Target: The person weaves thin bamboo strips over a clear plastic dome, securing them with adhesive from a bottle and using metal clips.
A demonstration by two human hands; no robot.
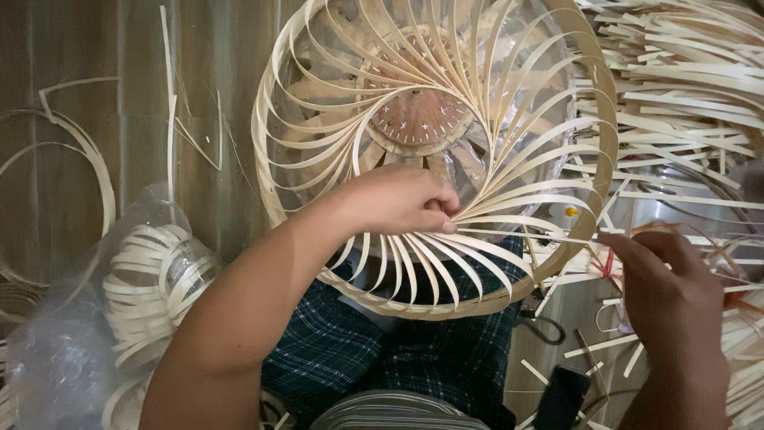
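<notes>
The bamboo frame [434,151] rests on the person's lap, strips already spiralled around most of its ring. The left hand [398,199] pinches strips at the lower rim; the right hand [664,275] fingers pinch one loose strip [525,236], not yet woven in.

Two hands [398,201], one round bamboo frame [593,135], one scissors [543,325]

Matt bamboo-strip frame [436,263] (glossy plastic bag [56,350])
</notes>
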